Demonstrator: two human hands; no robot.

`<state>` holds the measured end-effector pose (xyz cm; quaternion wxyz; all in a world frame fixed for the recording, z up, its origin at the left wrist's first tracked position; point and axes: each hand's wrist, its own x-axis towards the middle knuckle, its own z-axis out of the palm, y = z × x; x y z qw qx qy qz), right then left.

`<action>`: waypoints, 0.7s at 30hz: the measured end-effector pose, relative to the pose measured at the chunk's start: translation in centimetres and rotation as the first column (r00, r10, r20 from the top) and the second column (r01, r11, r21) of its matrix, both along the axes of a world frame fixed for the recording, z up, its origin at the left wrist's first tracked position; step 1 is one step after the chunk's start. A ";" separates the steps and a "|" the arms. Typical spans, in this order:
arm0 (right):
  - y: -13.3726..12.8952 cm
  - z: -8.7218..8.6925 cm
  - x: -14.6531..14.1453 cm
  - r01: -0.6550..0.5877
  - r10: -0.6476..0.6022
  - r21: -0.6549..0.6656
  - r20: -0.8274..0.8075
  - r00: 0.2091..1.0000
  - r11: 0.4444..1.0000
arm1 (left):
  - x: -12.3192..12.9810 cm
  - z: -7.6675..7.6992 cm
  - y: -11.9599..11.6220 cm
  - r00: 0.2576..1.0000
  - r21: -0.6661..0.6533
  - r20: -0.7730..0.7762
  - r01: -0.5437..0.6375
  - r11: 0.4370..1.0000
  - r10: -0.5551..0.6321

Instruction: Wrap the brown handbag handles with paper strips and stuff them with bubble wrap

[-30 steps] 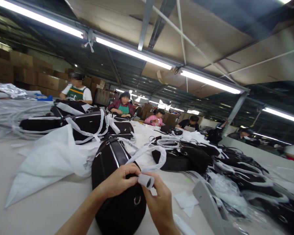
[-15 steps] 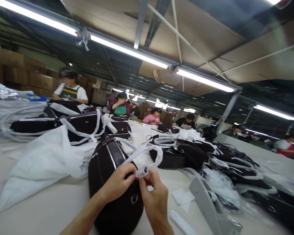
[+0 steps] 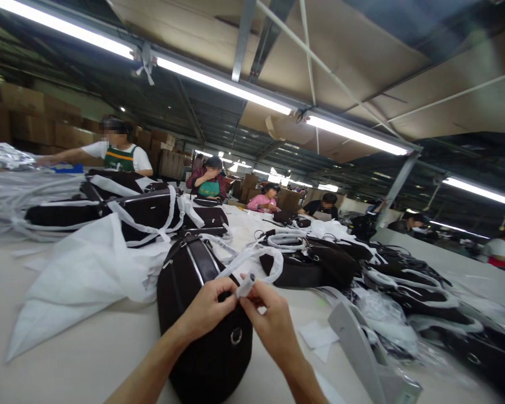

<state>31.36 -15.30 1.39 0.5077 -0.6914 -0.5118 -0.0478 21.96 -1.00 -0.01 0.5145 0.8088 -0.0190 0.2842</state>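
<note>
A dark brown bag (image 3: pixel 206 348) lies on the table before me, with a shiny dark strip along its top and a metal ring near its end. Over it, my left hand (image 3: pixel 214 306) pinches one side of a strap wrapped in white paper (image 3: pixel 246 285). My right hand (image 3: pixel 269 308) grips the same wrapped strap from the other side, thumb and fingers closed. A dark strap end pokes out of the wrapping between the two hands. The rest of the white-wrapped strap loops behind my fingers.
White sheets (image 3: pixel 79 275) lie left of the bag. More dark bags (image 3: pixel 315 261) with wrapped handles are piled beyond and to the right. A grey tape dispenser (image 3: pixel 357 348) stands at my right. Several co-workers sit across the table, including a person in a green apron (image 3: pixel 120 157).
The wrapped strap end has tilted upward between my hands, and its dark tip now points up. Across the table, the co-worker at left has stretched an arm out to the side.
</note>
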 end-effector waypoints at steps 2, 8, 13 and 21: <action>-0.6 2.0 0.6 -0.226 0.216 -0.135 -0.087 0.973 0.965 | -0.1 0.4 -0.1 1.000 0.000 0.018 0.019 1.000 -0.019; -0.4 3.3 -0.5 -0.017 0.035 -0.177 0.095 0.995 0.984 | -0.6 1.2 0.3 0.997 0.017 0.040 0.064 0.998 -0.064; -0.2 1.4 -0.9 0.080 -0.075 -0.034 0.134 0.988 0.996 | -1.4 1.4 1.8 0.962 0.033 -0.047 0.272 0.962 -0.270; 0.0 -0.1 -1.3 0.067 -0.064 0.105 -0.026 0.998 0.992 | -2.0 1.8 2.1 0.940 -0.044 -0.076 0.330 0.943 -0.332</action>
